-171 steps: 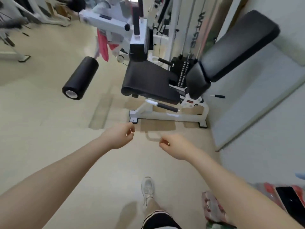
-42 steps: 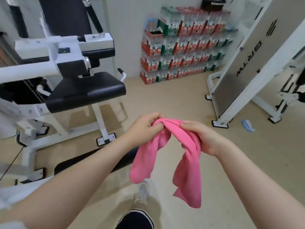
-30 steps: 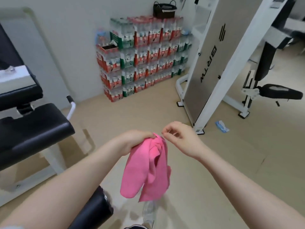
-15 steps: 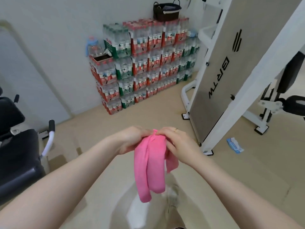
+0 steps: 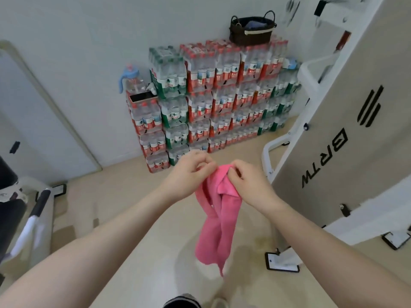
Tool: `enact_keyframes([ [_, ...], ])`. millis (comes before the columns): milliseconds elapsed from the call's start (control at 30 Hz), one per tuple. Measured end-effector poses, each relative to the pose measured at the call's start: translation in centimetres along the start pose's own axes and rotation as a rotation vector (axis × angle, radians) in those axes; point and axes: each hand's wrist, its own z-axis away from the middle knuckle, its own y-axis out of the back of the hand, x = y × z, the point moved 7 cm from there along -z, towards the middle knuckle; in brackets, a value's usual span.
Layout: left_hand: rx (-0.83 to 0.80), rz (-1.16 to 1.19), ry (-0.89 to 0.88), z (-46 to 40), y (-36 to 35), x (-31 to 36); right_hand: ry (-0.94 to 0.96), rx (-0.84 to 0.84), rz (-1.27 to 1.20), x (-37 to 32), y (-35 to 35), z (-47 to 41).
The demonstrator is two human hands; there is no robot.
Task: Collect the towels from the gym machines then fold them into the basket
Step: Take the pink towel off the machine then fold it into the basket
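Centre frame: left hand (image 5: 191, 172) and right hand (image 5: 249, 181) both pinch the pink towel (image 5: 216, 218) at its bunched top. Limp, light cloth; best held by corners.

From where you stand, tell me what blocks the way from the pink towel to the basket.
Nothing visible does. Both the left hand and right hand hold the pink towel; open floor leads to the stacked water bottle packs, and the dark basket sits on top.
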Motion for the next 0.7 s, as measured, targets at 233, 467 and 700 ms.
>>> enact_keyframes([
  [233,-0.146,0.184,0.137,-10.7,-3.0,-1.2,-0.044,-0.041,-0.208,3.9,2.8,-9.9],
  [467,-0.224,0.115,0.23,-26.3,-2.8,-5.6,-0.148,0.133,-0.313,10.8,5.8,-22.8],
  [700,-0.124,-0.147,0.033,-42.6,2.8,-4.3,0.094,-0.594,0.142,11.7,5.1,-35.4],
])
